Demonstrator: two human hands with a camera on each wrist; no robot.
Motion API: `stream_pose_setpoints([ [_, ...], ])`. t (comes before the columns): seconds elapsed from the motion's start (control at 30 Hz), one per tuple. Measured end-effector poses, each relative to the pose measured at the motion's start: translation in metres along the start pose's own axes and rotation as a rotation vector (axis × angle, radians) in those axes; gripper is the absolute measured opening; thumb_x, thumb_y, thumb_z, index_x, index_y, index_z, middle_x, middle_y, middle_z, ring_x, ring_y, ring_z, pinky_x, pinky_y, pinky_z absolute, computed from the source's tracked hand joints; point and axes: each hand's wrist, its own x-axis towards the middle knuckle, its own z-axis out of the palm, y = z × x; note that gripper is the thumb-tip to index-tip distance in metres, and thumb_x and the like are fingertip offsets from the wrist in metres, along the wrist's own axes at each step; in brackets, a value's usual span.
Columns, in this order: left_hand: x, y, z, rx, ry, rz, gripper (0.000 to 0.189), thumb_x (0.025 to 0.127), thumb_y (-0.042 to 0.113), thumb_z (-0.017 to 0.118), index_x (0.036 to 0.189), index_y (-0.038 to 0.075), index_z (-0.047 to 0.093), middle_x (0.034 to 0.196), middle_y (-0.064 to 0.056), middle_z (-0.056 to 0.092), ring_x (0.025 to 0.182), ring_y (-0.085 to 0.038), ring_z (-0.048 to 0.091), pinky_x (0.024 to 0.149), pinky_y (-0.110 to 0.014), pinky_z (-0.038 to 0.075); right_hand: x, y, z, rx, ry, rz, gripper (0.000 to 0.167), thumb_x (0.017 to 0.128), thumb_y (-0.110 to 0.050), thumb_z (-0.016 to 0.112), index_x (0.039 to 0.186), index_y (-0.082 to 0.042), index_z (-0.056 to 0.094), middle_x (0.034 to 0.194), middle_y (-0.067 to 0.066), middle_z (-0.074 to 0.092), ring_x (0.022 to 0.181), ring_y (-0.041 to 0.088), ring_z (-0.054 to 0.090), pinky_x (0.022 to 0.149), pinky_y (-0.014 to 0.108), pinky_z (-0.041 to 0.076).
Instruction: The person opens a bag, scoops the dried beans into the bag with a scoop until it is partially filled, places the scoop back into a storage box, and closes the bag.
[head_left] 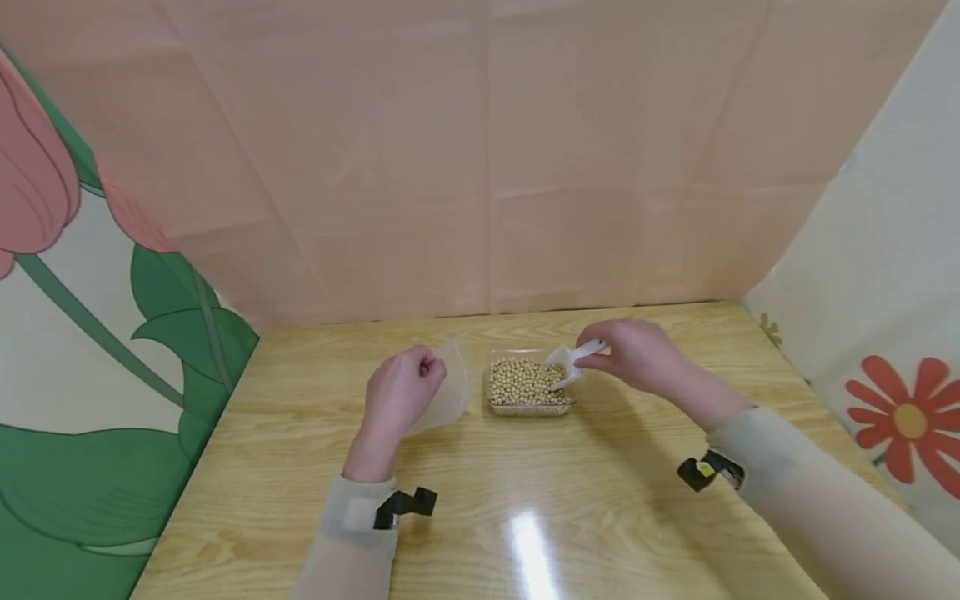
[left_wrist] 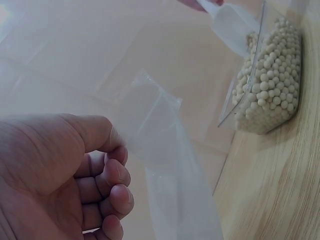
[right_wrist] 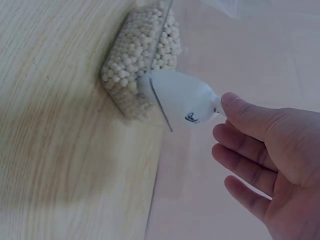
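Note:
My left hand (head_left: 397, 387) pinches the edge of a translucent plastic bag (left_wrist: 175, 165) between thumb and forefinger, and the bag hangs beside it. To its right, a clear rectangular container (head_left: 531, 410) full of round, pale beige beans (head_left: 525, 381) stands on the table. At the container's right side my right hand (head_left: 633, 354) grips the handle of a white scoop (head_left: 564, 364). The scoop tilts down over the rim, its front end in among the beans. In the right wrist view, thumb and fingers hold the handle's end, and a dark mark shows on the scoop (right_wrist: 185, 97).
The wooden table (head_left: 480, 483) ends at a pink cloth backdrop (head_left: 480, 167) behind the container. Flower-patterned cloth (head_left: 907, 417) borders the right side, and a large tulip print (head_left: 37, 158) the left. Each wrist carries a small black camera mount (head_left: 405, 504).

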Motion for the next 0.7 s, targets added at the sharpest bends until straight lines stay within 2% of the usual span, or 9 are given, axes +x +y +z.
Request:
stream_pose_setpoints([
  [0.2,0.0,0.0,0.001,-0.017,-0.005,-0.001,0.019,0.106,0.017,0.063,0.089,0.011,0.069,0.074,-0.001,0.061,0.061,-0.018,0.052,0.062,-0.035,0.042,-0.005,0.001,-0.009,0.009,0.026,0.019,0.021,0.093,-0.026,0.091,0.107,-0.014,0.083,0.103,0.001,0.082,0.089,0.025,0.078,0.075,0.052,0.061],
  [0.43,0.002,0.002,0.003,-0.041,-0.003,0.003,0.018,0.107,0.018,0.063,0.095,0.01,0.074,0.077,0.0,0.064,0.063,-0.018,0.054,0.063,-0.036,0.044,-0.013,0.004,-0.014,0.042,0.026,0.09,0.023,0.095,-0.031,0.09,0.111,-0.016,0.083,0.105,0.0,0.081,0.089,0.022,0.074,0.077,0.052,0.058],
  [0.53,0.002,0.003,0.003,-0.049,-0.015,0.006,0.018,0.107,0.018,0.062,0.095,0.01,0.073,0.077,-0.001,0.063,0.063,-0.019,0.054,0.063,-0.036,0.044,-0.017,0.007,-0.011,0.106,0.018,0.142,0.025,0.097,-0.034,0.087,0.113,-0.015,0.083,0.107,0.002,0.081,0.085,0.02,0.07,0.075,0.048,0.055],
  [0.7,0.003,0.003,0.005,-0.058,-0.045,0.01,0.018,0.107,0.018,0.061,0.094,0.011,0.07,0.077,-0.001,0.061,0.065,-0.019,0.054,0.063,-0.036,0.044,-0.026,0.015,-0.003,0.279,0.009,0.246,0.028,0.1,-0.036,0.084,0.116,-0.013,0.083,0.104,0.004,0.079,0.078,0.02,0.062,0.069,0.038,0.05],
])
